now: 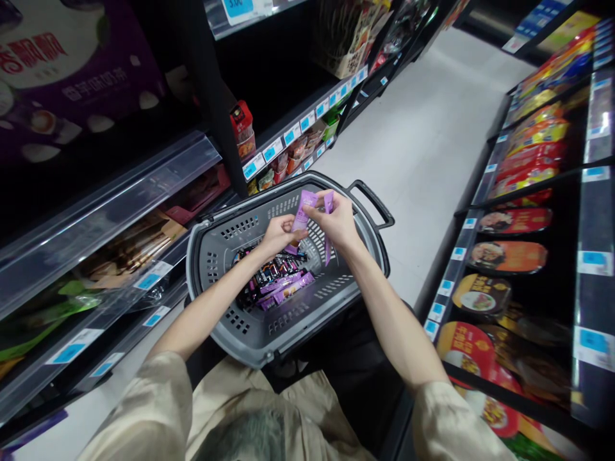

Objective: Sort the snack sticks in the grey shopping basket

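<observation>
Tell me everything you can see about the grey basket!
The grey basket looks like plastic, with rounded corners, a dark rim and rows of holes in its walls. A black handle sticks out at its right end. It is upright and open-topped below the left hand and right hand, with purple and black packets lying inside. What supports it is hidden.

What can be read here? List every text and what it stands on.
"香飘飘" on the purple carton, first character partly cut off.
"香芋味奶茶" on the same carton.
"3.00" on the top price tag, partly cut off.
Too small or blurred to read: purple sachets, other shelf tags, lidded bowls, bagged packets.
</observation>
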A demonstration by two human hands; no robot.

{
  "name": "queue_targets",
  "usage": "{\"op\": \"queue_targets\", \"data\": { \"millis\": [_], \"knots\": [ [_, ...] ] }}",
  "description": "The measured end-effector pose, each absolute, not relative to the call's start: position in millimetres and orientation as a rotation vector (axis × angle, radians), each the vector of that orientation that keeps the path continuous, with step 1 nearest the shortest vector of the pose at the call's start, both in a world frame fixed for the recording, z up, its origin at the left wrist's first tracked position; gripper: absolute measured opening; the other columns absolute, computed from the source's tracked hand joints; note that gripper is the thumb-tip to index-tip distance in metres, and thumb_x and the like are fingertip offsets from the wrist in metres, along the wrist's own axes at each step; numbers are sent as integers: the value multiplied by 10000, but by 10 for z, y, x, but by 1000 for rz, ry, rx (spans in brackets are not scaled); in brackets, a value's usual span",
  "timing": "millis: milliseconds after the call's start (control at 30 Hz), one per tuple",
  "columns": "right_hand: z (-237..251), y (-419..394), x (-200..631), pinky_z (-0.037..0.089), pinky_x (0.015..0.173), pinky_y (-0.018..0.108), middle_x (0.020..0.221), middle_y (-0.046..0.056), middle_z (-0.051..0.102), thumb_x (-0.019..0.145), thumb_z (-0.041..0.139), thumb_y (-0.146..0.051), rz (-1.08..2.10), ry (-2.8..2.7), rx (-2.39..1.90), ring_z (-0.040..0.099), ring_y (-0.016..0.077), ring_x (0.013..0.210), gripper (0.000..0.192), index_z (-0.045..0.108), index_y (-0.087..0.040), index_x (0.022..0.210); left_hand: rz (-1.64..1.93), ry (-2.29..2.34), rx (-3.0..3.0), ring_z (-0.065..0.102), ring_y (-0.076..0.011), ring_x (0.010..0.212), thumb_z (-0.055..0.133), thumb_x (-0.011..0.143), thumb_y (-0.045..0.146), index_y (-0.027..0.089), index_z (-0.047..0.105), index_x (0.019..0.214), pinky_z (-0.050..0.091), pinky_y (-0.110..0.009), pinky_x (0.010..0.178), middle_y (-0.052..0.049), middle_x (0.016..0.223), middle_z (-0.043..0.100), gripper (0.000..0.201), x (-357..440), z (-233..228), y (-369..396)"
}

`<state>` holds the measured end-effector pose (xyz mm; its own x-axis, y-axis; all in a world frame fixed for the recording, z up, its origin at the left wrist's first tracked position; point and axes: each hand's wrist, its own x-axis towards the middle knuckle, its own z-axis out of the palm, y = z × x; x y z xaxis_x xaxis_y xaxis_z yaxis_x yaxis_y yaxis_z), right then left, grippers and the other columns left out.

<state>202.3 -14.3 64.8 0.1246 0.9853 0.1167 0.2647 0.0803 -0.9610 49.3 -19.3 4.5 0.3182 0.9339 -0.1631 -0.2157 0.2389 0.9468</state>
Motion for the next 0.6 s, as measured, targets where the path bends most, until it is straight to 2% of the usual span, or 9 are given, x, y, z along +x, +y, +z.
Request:
{"op": "queue_targets", "data": {
  "millis": [167,333,467,600],
  "knots": [
    [628,-142,2010,519,732,360,770,-14,651,709,798,-314,878,-1382,-1414,608,187,723,241,647,-213,867,955,885,995,540,-82,576,963,450,271,145,623,729,430,-211,582,49,645,611,458,484,33,-212],
    [631,-138,2018,534,737,370,784,-5,666,725,779,-324,838,-1423,-1450,619,198,745,229,647,-220,881,909,863,959,585,-102,606,980,437,276,145,632,766,465,-230,618,37,678,646,497,477,35,-203],
    [635,-114,2061,526,695,368,769,0,657,741,759,-308,784,-1424,-1467,599,192,701,213,646,-218,897,869,806,910,690,-160,720,966,536,400,135,691,879,531,-275,715,-27,786,731,514,476,42,-185],
    [644,-111,2078,526,690,374,770,1,654,750,759,-296,757,-1437,-1484,589,188,679,205,644,-221,903,893,776,891,716,-179,724,919,621,516,131,717,964,541,-277,701,-58,820,763,553,474,44,-186]
  ]
}}
